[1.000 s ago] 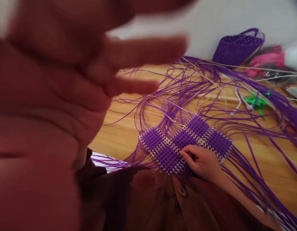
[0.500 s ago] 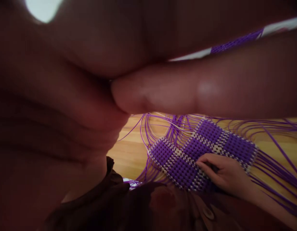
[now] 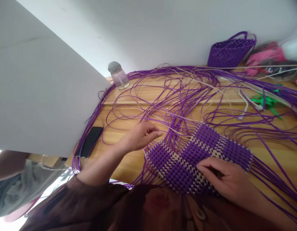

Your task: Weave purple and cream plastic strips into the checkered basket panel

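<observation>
Resting our right hand on the weave, thumb and finger together, we curl our left hand by the strands, its pinch unclear.

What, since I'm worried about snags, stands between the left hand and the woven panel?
Loose purple and cream strands fan from the woven panel's upper edges, close around the left hand's fingertips. Nothing solid is visible in between.

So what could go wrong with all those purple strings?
The loose purple strings cross in lots of loops, so they might tangle. Some run right along the black phone, so a tug could drag it. The bottle stands close to more strings, and a big pull might knock it over.
</observation>
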`<state>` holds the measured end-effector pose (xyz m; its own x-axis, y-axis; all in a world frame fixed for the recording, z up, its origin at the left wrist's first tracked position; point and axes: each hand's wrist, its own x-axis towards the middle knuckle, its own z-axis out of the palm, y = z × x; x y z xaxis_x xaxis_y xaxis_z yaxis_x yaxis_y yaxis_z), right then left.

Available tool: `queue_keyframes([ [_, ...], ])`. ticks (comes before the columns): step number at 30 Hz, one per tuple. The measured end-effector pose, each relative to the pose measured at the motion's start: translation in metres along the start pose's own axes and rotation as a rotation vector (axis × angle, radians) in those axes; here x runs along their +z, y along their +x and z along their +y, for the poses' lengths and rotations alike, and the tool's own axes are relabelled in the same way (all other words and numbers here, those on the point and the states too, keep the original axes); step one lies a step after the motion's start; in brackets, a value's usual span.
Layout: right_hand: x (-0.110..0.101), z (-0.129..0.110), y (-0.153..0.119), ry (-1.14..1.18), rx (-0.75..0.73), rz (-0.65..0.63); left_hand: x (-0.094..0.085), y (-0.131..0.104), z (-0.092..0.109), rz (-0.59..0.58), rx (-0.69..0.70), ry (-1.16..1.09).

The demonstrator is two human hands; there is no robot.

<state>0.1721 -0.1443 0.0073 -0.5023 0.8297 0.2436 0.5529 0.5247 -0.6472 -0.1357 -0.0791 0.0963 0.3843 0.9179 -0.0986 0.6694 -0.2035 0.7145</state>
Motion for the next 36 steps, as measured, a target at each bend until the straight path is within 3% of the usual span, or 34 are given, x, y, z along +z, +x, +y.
queue_keyframes([
  [3, -0.002, -0.005, 0.016, -0.128, -0.116, 0.135, 0.027, 0.018, -0.041, -0.180, -0.091, 0.081],
  [5, 0.003, -0.006, 0.032, -0.268, -0.184, 0.198, 0.035, 0.028, -0.051, -0.247, -0.104, 0.029],
  [9, 0.016, 0.001, 0.062, -0.469, -0.091, 0.144, 0.029, 0.043, -0.040, -0.366, -0.182, 0.079],
  [12, 0.022, 0.008, 0.074, -0.487, 0.011, 0.094, 0.021, 0.056, -0.031, -0.485, -0.272, 0.059],
  [18, 0.019, 0.011, 0.075, -0.437, 0.040, 0.066, 0.021, 0.060, -0.045, -0.487, -0.487, -0.264],
  [20, 0.018, 0.006, 0.077, -0.441, 0.041, 0.008, 0.025, 0.055, -0.050, -0.587, -0.549, -0.352],
  [23, 0.019, -0.005, 0.083, -0.445, 0.052, -0.089, 0.037, 0.048, -0.052, -0.830, -0.613, -0.618],
  [25, 0.021, -0.012, 0.087, -0.442, 0.049, -0.125, 0.045, 0.047, -0.049, -0.898, -0.620, -0.777],
  [27, 0.024, -0.017, 0.088, -0.428, 0.038, -0.133, 0.049, 0.046, -0.044, -0.880, -0.601, -0.870],
  [30, 0.026, -0.017, 0.087, -0.403, 0.054, -0.148, 0.049, 0.041, -0.035, -0.759, -0.504, -0.891],
  [36, 0.029, -0.010, 0.098, -0.367, 0.173, -0.287, 0.039, 0.033, -0.025, -0.524, -0.117, -0.508],
])
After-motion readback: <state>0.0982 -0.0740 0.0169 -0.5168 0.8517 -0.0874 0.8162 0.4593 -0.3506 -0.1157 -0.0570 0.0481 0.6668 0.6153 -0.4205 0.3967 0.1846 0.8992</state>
